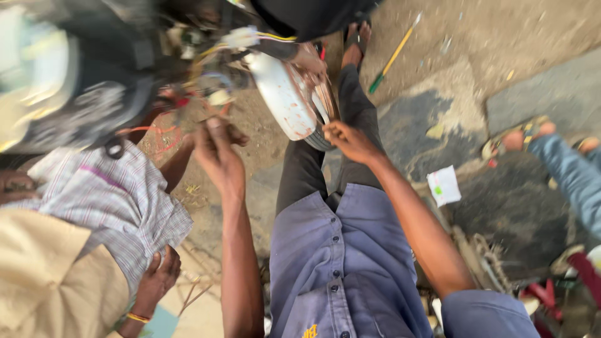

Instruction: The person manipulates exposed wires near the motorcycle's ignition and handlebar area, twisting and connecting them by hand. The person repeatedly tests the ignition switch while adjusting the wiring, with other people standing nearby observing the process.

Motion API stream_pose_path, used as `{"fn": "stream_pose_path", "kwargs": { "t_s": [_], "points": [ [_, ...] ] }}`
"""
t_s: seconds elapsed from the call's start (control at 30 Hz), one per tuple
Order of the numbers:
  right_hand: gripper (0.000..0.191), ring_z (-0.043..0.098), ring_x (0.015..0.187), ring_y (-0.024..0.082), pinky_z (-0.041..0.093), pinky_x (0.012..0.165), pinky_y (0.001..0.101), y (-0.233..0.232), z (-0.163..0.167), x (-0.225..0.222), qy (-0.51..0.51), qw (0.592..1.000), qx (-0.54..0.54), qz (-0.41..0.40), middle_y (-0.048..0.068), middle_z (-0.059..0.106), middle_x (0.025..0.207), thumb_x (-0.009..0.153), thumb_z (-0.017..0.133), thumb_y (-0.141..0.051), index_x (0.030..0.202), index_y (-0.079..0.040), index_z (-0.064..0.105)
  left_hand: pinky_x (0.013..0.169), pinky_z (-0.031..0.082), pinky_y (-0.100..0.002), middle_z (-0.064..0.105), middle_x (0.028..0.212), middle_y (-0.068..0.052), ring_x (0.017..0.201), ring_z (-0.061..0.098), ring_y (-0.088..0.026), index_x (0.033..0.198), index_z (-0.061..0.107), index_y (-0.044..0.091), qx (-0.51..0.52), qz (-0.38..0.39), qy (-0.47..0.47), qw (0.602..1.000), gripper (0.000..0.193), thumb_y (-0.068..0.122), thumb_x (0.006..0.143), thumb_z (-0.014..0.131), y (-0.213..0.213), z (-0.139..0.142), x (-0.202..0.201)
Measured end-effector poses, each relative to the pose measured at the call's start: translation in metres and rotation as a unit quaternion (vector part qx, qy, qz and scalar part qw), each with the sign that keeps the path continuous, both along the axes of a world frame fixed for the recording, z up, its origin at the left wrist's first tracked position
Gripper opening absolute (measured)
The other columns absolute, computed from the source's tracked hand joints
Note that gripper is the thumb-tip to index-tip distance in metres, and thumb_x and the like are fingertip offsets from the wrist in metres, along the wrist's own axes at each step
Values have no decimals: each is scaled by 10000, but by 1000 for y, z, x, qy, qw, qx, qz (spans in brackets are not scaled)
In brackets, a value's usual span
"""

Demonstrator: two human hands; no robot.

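My left hand is raised just left of the white mudguard, its fingers pinched together at the tangle of coloured wires that hangs there; motion blur hides whether they truly grip a wire. My right hand lies just below and to the right of the mudguard, fingers curled loosely and half open, with their tips at the dark tyre under the mudguard's rust-flecked lower end; they close on nothing.

Behind the mudguard, at upper left, stands the blurred dark body of the motorcycle. Below the mudguard run my black trousers and blue buttoned shirt. Left of the mudguard crouches another person in a pale checked shirt, one hand low beside my left forearm with an orange band at the wrist. Right of the mudguard, on the dirt floor, lies a yellow-handled tool; further right and lower lie a white scrap of paper and a third person's sandalled foot in blue jeans.
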State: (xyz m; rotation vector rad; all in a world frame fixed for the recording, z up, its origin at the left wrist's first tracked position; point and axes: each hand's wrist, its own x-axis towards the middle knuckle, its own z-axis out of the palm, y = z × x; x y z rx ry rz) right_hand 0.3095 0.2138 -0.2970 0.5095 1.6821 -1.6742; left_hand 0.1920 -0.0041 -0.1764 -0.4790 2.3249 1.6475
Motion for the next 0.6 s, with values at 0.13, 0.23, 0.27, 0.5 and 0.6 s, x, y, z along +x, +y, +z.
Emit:
{"fn": "stream_pose_path", "kwargs": {
  "t_s": [0.13, 0.23, 0.27, 0.5, 0.6],
  "points": [
    [328, 671, 895, 100, 536, 798, 270, -9, 34, -4, 48, 998, -40, -28, 19, 731, 1085, 1056, 563, -273, 1311, -74, 622, 623, 542, -288, 718, 907, -99, 722, 710, -149, 1174, 659, -6, -159, -112, 20, 981, 263, 223, 1049, 626, -12, 51, -4],
    [309, 663, 919, 83, 537, 798, 263, -17, 62, -21, 56, 997, -47, -32, 26, 728, 1069, 1055, 579, -271, 1294, -84, 642, 664, 554, -325, 737, 992, -144, 757, 713, -213, 1153, 701, 55, -242, -120, 156, 950, 184, 206, 1057, 659, -38, 93, -9],
    [308, 669, 931, 79, 540, 807, 258, -20, 73, -27, 66, 997, -35, -17, 30, 725, 1055, 1052, 584, -272, 1288, -92, 661, 666, 559, -337, 726, 1048, -152, 765, 714, -226, 1168, 694, 48, -254, -102, 161, 948, 187, 182, 1045, 652, -49, 102, -12],
    [283, 691, 990, 128, 548, 811, 283, -81, 165, -82, 183, 981, -4, 65, 8, 774, 1139, 1034, 594, -255, 1236, -107, 726, 697, 550, -434, 646, 1156, -184, 885, 682, -331, 1200, 683, 27, -459, -194, 266, 825, 288, 46, 917, 634, -109, 101, -54],
    [266, 679, 1159, 277, 527, 933, 361, -121, 195, -115, 423, 902, 45, 71, 121, 704, 1257, 1047, 646, -175, 1289, -70, 676, 702, 544, -442, 629, 1089, -166, 869, 680, -317, 1080, 657, 47, -479, -233, 241, 811, 160, 47, 922, 633, -112, 104, -61]
  ]
}}
